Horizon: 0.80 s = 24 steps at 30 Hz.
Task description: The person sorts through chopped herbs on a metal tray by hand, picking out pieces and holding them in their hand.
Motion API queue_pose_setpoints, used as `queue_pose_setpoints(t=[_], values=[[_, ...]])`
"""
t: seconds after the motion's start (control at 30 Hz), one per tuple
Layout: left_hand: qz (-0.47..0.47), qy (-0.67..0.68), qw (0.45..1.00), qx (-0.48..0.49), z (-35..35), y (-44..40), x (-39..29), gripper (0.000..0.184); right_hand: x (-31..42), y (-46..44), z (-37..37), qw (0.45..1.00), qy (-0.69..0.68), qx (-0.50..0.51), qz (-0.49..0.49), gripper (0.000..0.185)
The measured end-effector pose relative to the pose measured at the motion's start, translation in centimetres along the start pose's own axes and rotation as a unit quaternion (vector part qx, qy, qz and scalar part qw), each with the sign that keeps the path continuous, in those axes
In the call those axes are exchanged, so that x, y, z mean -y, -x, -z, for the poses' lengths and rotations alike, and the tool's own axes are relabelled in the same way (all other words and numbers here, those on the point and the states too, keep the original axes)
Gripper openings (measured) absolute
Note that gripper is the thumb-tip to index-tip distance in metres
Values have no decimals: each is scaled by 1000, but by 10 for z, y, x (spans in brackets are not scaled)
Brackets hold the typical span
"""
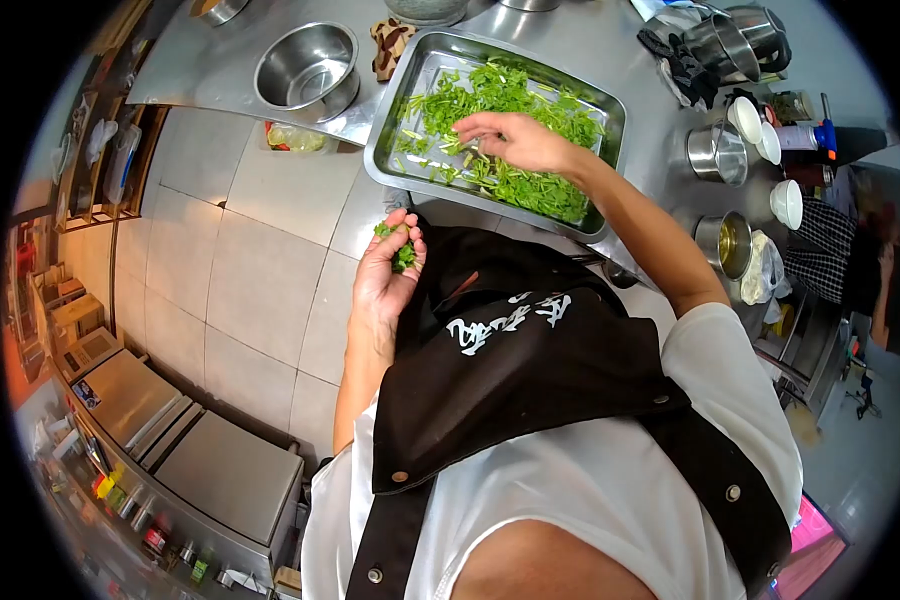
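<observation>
A rectangular metal tray [395, 168] at the top centre holds chopped green herbs [500, 90], spread thickest through its middle and right side. Over the herbs is my right hand [515, 140], palm down, its fingers stretched toward the left; nothing shows in its grip. Below the tray's left corner, in front of the apron, my left hand [390, 262] is turned palm up with fingers curled round a small bunch of green leaves [403, 257].
Left of the tray stand a steel bowl [308, 72] and a brown patterned cloth [392, 48]. To the right are steel pots [717, 154], white bowls [786, 204], a plastic bag [763, 268] and dark gloves [678, 65]. Part of another person [885, 280] shows at the far right.
</observation>
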<state>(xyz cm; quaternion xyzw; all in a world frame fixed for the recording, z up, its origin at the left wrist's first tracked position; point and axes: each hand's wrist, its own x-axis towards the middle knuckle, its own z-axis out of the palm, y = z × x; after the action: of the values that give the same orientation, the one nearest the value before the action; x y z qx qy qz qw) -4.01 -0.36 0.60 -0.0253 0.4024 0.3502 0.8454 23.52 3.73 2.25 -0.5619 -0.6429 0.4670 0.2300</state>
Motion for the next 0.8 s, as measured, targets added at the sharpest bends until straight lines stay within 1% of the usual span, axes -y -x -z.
queue_pose_setpoints(t=[0.03, 0.13, 0.23, 0.33, 0.37, 0.47, 0.57, 0.67, 0.7, 0.8], values=[[-2, 2, 1000, 1, 0, 0, 0, 24, 2, -2, 2, 1000, -22, -13, -3, 32], [-4, 1, 1000, 0, 1, -1, -1, 24, -2, -1, 4, 995, 34, 72, -56, 37], [-4, 1, 1000, 1, -2, 3, 0, 24, -1, -1, -6, 988, -12, 141, -55, 33], [2, -1, 1000, -1, -3, 4, 0, 23, 13, -7, -9, 988, 148, 27, -25, 33], [0, 0, 1000, -3, -2, 3, 1, 22, 20, -6, -4, 989, 139, -28, -41, 33], [-5, 3, 1000, -6, 3, 1, 2, 22, 6, -15, -3, 990, 128, -43, -31, 30], [-4, 2, 1000, 0, 2, -1, 2, 25, 4, -8, -16, 996, 79, 37, -22, 26], [2, 5, 1000, 3, -1, 1, 1, 30, 9, -6, -18, 964, 251, -91, 10, 24], [3, 6, 1000, 3, 0, 1, 1, 30, 13, -6, -20, 960, 253, -112, 30, 23], [8, 5, 1000, -5, -3, 0, 4, 30, 11, -10, -34, 951, 299, -50, 62, 17]])
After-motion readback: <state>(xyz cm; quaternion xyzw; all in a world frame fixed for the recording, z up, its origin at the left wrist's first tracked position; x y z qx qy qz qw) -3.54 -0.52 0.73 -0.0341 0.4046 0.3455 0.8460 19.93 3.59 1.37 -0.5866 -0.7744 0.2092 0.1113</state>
